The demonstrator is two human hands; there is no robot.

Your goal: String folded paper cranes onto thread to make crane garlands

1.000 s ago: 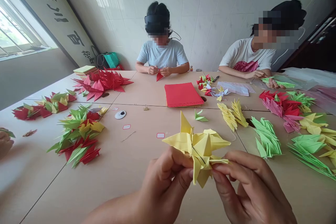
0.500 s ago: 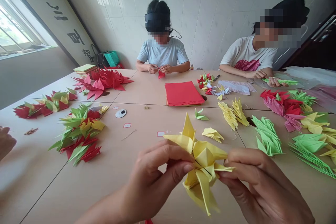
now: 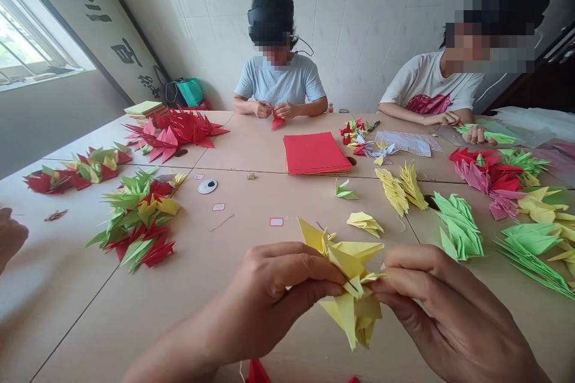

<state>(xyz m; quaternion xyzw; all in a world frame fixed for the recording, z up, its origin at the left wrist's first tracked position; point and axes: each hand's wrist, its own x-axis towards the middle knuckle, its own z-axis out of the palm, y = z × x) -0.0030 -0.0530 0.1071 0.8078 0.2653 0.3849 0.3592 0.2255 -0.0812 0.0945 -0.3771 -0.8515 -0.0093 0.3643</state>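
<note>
– Room outside the left hand [image 3: 287, 293]?
– Bare tabletop [image 3: 175, 281], up to the multicoloured paper cluster [image 3: 139, 215].
– And past the right hand [image 3: 444, 305]?
– Green folded pieces [image 3: 459, 227] stand just beyond it.

Lower centre: left hand [image 3: 281, 293] and right hand [image 3: 451, 305] pinch yellow folded paper [image 3: 350, 260] from opposite sides; red paper stack [image 3: 317, 152] mid-frame; green folded paper [image 3: 459, 227] at right; one person [image 3: 281, 79] upper centre, another person [image 3: 420, 87] upper right
</note>
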